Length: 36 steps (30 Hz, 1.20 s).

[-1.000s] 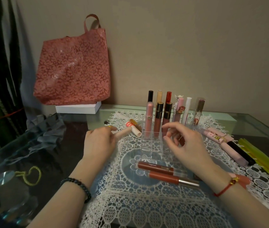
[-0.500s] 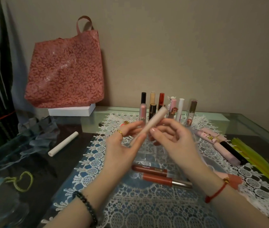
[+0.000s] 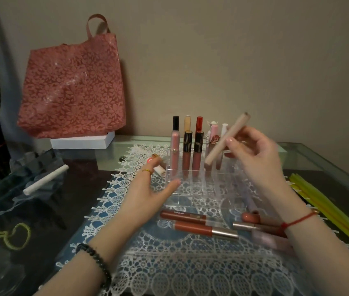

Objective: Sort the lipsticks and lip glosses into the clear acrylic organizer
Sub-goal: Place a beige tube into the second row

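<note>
The right hand pinches a long beige matte lip tube between thumb and fingertips, holding it tilted above the back right part of the clear acrylic gridded organizer, its lower end just over the compartments. The left hand is open and holds nothing, fingers spread, its thumb tip at the organizer's front left corner; a gold ring sits on one finger.

Standing upright in the organizer's back rows are three dark-capped glosses at the left: a pink one with a black cap and two brown-red ones with black-and-gold caps. Behind these rise a beige cap and a red cap, and to the right are pale pink and white tubes, partly hidden by the held tube, so their count is unclear.

On the white lace mat, two rust-coloured glosses lie side by side in front of the organizer. More tubes lie under the right wrist, blurred. A white cylindrical cap lies apart on the glass table.
</note>
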Available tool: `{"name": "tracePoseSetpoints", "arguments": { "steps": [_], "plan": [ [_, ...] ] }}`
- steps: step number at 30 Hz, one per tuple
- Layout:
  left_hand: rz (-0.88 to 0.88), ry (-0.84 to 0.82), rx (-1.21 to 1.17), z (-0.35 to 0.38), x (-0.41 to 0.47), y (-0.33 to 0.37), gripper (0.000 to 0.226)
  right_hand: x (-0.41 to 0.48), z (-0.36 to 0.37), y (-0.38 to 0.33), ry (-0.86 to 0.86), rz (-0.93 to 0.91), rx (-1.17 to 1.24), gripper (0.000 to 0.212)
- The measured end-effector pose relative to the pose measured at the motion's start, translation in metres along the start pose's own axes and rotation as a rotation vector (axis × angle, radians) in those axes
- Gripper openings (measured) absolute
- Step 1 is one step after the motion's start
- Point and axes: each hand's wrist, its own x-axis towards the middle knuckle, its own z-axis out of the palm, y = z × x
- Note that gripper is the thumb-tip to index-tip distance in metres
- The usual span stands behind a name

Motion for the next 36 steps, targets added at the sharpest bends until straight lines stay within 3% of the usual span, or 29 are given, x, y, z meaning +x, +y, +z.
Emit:
{"name": "tracePoseSetpoints", "arguments": {
  "steps": [4, 8, 36],
  "plan": [
    [-0.1, -0.163, 0.027, 0.004, -0.002, -0.006, 0.093, 0.01, -0.019, 0.009, 0.109, -0.004, -0.144, 0.027],
    [-0.109, -0.233, 0.073, 0.006, -0.002, -0.007, 0.097, 0.01, -0.02, 0.022, 0.127, -0.032, -0.234, 0.032],
    [-0.095, -0.235, 0.076, 0.008, 0.0, -0.011, 0.099, 0.012, -0.012, 0.058, -0.004, -0.001, -0.461, 0.034]
  ]
}}
